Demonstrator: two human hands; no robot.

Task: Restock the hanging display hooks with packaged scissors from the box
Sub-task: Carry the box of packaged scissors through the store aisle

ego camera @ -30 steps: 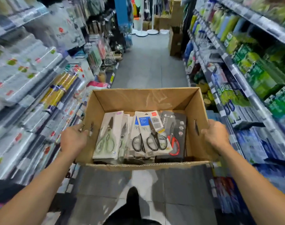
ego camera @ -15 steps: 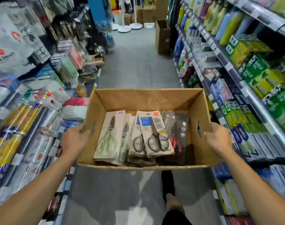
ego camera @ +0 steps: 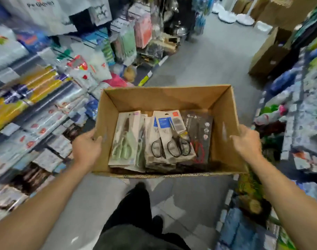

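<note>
Two hands carry an open cardboard box (ego camera: 164, 98) at waist height over the grey aisle floor (ego camera: 208, 60). Left hand (ego camera: 86, 147) grips the box's left wall from outside, fingers clenched on the cardboard, thumb near the rim. Right hand (ego camera: 247, 141) grips the right wall the same way, fingers wrapped on it, fingertips hidden behind the wall. Box is held roughly level, flaps off or folded, can't tell which.

Packaged scissors lie flat inside the box, on the near half of its bottom, overlapping in a loose row. Green-handled pack (ego camera: 124, 139) sits at the left on a pale card. Black-handled pack (ego camera: 172, 134) with a blue label lies in the middle, on top of others. Dark pack (ego camera: 199, 136) with red handles lies at the right, partly under the middle one. More packs are stacked beneath, count unclear. Far half of the box bottom is bare.

Left shelves (ego camera: 37, 105) hold bagged and rolled goods, heavily blurred. Right shelves (ego camera: 298, 114) are blurred too, contents unreadable. Another brown carton (ego camera: 269, 56) stands on the floor at the far right. Person's dark trousers (ego camera: 132, 213) and a shoe (ego camera: 157, 222) show below the box.
</note>
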